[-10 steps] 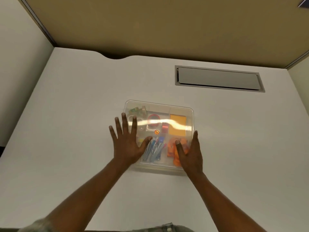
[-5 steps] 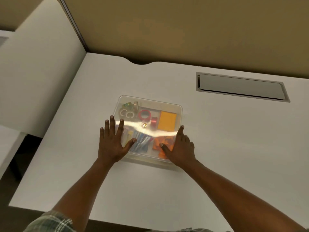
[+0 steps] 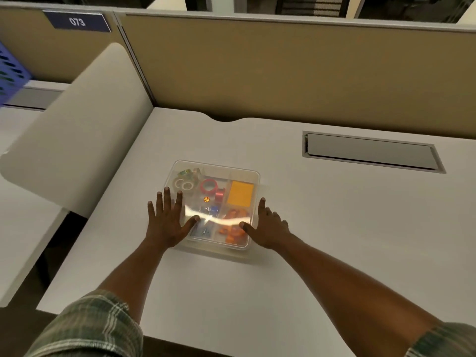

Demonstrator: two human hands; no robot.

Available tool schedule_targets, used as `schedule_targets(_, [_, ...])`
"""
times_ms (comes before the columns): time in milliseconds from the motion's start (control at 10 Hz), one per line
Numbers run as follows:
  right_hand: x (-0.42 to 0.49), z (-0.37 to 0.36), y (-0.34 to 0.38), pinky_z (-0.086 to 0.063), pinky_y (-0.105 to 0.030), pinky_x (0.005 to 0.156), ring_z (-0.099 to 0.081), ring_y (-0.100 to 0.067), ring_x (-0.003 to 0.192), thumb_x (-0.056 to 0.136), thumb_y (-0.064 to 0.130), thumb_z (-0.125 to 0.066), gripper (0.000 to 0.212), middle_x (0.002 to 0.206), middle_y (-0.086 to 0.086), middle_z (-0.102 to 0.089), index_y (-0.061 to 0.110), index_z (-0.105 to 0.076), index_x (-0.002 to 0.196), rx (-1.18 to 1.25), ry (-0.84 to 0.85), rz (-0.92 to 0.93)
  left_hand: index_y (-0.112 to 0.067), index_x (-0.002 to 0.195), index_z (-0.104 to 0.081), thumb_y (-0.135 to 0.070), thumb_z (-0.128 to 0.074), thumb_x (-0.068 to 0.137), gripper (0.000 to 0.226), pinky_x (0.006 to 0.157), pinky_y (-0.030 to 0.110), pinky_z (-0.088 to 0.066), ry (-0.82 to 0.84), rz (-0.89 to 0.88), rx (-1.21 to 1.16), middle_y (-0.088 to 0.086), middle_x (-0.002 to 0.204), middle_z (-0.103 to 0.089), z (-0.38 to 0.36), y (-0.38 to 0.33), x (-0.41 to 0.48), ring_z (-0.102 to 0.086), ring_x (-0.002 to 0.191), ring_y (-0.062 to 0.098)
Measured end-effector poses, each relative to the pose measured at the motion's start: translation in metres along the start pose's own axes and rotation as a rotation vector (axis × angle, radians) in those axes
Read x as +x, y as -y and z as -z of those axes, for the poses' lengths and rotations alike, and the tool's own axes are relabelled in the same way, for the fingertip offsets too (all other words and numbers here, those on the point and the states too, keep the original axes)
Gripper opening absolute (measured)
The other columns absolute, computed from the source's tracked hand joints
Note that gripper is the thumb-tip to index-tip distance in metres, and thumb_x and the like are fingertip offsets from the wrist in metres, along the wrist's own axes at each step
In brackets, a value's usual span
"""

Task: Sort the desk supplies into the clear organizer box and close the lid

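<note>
The clear organizer box (image 3: 215, 204) sits on the white desk (image 3: 334, 215), lid (image 3: 219, 176) on, short of the grey cable hatch (image 3: 371, 152). The left hand (image 3: 167, 222) lies flat on the lid's left side, fingers (image 3: 168, 199) spread wide — thumb reaching inward. The right hand (image 3: 268, 229) rests against the box's right edge, fingers loosely extended, gripping nothing. Inside: tape rolls (image 3: 184, 182), an orange pad (image 3: 240, 193).
</note>
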State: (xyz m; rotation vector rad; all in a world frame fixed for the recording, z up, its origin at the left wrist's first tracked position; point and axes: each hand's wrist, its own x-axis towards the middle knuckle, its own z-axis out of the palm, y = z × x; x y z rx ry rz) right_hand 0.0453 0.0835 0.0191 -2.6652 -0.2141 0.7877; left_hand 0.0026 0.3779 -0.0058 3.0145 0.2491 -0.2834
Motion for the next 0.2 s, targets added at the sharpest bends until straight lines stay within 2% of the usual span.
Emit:
schedule_targets(100, [-0.015,0.006,-0.024,-0.024,-0.056,0.117,-0.021,-0.035,0.150,0.091,0.074,-0.036,0.101,0.166,-0.015,-0.015,0.018,0.016,0.157,-0.003,-0.026,-0.004,-0.012,0.156,-0.022,-0.085,-0.005,0.080,0.106,0.115,0.063,-0.017,-0.022,-0.034,-0.023,0.023,0.162,-0.011,0.009,-0.037,-0.011,-0.017,0.148,0.045])
schedule_targets(200, [-0.043,0.008,-0.074,-0.022,-0.055,0.118,-0.019,-0.034,0.151,0.093,0.070,-0.036,0.096,0.165,-0.015,-0.014,0.018,0.011,0.158,-0.019,-0.060,-0.037,-0.006,0.151,-0.035,-0.077,-0.017,0.088,0.096,0.112,0.065,-0.027,-0.095,-0.153,-0.077,0.028,0.157,-0.025,-0.001,-0.110,-0.028,-0.028,0.143,0.049])
